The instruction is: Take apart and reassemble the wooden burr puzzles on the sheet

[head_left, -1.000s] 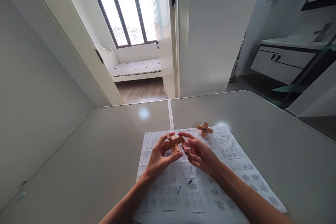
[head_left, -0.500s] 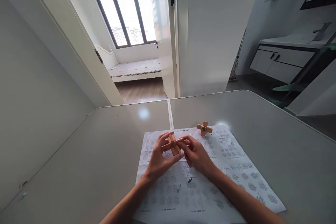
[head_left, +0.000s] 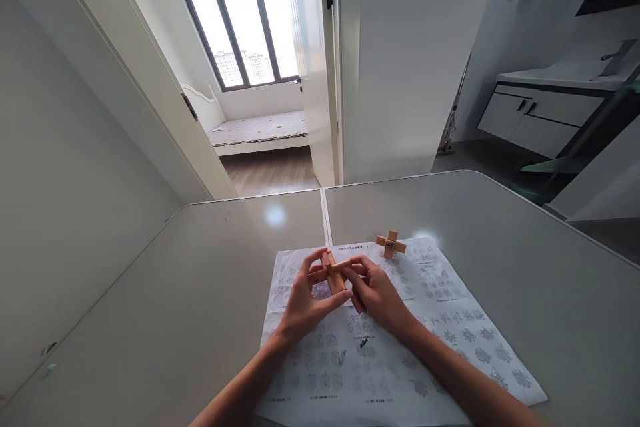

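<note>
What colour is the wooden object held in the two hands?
The wooden object is light orange-brown, seen in the head view.

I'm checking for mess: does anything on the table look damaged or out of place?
Possibly the paper sheet: a blotch in its near half is darker than surrounding drawings; print or stain, I can't tell.

Daylight comes from window [head_left: 245,27], panes nearly white, buildings [head_left: 227,68] behind washed out; nearer room rather dim and greyish. Round glare spot [head_left: 275,215] on table [head_left: 150,293], weaker shine at far right corner of paper [head_left: 400,380]. Cabinet [head_left: 543,117] at right in shade. Wide lens makes door frame [head_left: 155,87] lean strongly; held wooden pieces [head_left: 336,281] fairly clear, small print too soft for reading
</note>
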A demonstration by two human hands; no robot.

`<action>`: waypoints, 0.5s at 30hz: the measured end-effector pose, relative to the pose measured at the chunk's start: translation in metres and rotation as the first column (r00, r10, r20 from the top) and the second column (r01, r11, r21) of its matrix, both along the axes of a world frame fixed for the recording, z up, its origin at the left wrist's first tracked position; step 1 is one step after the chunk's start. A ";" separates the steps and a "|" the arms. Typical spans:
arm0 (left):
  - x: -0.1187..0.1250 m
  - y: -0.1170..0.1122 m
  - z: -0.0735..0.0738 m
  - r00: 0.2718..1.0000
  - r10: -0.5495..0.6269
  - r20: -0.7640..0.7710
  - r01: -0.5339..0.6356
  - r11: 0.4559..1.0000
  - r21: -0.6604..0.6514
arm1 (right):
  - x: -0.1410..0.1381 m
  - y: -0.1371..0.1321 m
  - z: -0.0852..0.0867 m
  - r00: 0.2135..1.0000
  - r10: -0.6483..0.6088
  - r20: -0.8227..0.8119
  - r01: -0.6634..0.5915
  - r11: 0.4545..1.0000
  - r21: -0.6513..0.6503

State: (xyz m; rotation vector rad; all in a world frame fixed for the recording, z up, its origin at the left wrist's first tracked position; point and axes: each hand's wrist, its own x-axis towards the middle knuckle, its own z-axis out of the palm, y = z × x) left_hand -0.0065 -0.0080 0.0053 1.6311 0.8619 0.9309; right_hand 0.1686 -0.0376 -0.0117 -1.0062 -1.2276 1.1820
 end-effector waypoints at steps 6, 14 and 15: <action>0.000 0.001 0.003 0.999 -0.030 0.045 0.031 0.999 -0.044 | 0.003 0.002 -0.001 0.998 0.053 -0.027 -0.053 0.999 0.011; -0.004 0.002 0.008 0.997 -0.062 0.041 0.065 0.994 -0.085 | 0.009 0.001 0.004 0.991 0.131 -0.019 -0.131 0.991 0.002; -0.005 0.002 0.008 0.998 -0.057 0.038 0.060 0.994 -0.087 | 0.009 0.001 0.004 0.991 0.136 -0.017 -0.136 0.991 -0.003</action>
